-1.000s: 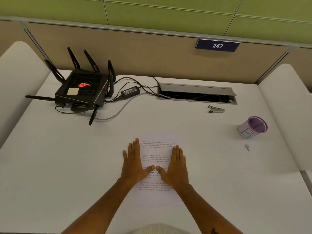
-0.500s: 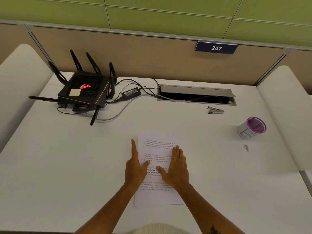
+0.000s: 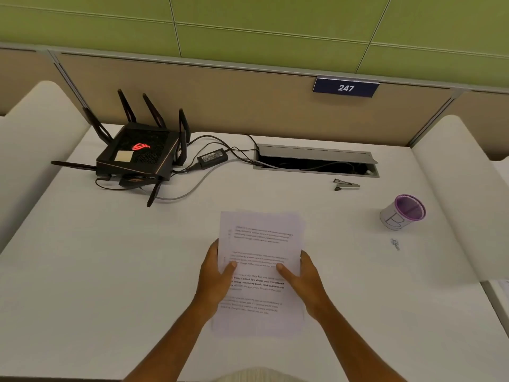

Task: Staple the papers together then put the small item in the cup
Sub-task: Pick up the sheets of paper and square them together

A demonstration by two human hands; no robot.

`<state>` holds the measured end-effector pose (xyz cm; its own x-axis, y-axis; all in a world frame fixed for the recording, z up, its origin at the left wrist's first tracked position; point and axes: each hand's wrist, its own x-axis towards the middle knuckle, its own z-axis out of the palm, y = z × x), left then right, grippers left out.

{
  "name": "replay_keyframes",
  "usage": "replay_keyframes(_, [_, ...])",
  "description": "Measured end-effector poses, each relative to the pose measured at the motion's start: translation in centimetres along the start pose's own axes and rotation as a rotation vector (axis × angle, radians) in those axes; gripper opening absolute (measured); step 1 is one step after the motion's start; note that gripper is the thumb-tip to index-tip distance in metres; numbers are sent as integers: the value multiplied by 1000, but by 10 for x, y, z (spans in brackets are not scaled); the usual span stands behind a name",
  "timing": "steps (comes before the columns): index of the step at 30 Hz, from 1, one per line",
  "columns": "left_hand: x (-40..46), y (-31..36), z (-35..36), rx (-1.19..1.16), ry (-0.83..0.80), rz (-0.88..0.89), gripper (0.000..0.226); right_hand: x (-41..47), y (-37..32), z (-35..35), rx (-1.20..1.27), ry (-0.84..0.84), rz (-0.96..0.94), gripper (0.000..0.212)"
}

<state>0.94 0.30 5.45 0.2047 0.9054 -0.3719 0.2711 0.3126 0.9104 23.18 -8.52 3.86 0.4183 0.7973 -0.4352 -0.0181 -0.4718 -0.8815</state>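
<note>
The papers (image 3: 261,260) are held by both hands near the front middle of the white surface (image 3: 110,271). The left hand (image 3: 217,274) grips the sheets at their left edge, thumb lying across the printed face and fingers curled behind. The right hand (image 3: 305,279) grips the right edge the same way, thumb on top of the text and fingers behind the sheets. The top edges of the sheets are fanned slightly, so the stack is not squared; whether its lower edge touches the surface cannot be told.

The stapler (image 3: 346,185) lies on the surface well beyond the right hand, farther back and to the right, just in front of the open cable hatch (image 3: 315,160). The cup (image 3: 402,212), white with a purple rim and a letter drawn on its side, lies tipped toward the viewer, to the right of the papers and well apart from both hands. The small item (image 3: 395,244) lies on the surface just in front of the cup, nearer the right hand than the left; it is too small to make out.

At the far left a black router (image 3: 137,157) with antennas sits with its power brick (image 3: 212,158) and cables. A sign reading 247 (image 3: 345,87) hangs on the partition behind.
</note>
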Motion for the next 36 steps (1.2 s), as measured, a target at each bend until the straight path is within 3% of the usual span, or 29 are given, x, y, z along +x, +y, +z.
replay_keyframes(5, [-5,7,13,10,-74,-40,42,-7,-7,7,-5,43,4,37])
replay_keyframes(12, [-14,37,12,-64,28,73,39,-19,-36,-9,153,121,-34,27])
replay_keyframes(20, [-25,81,16,-166,92,267,49,-38,-82,-14,207,148,-310,44])
replay_keyframes(27, [-22,52,27,-87,44,187,76,-38,-56,2,127,161,-275,55])
replay_keyframes(36, [-15,40,32,-85,60,161,75,-35,-50,14,144,182,-260,55])
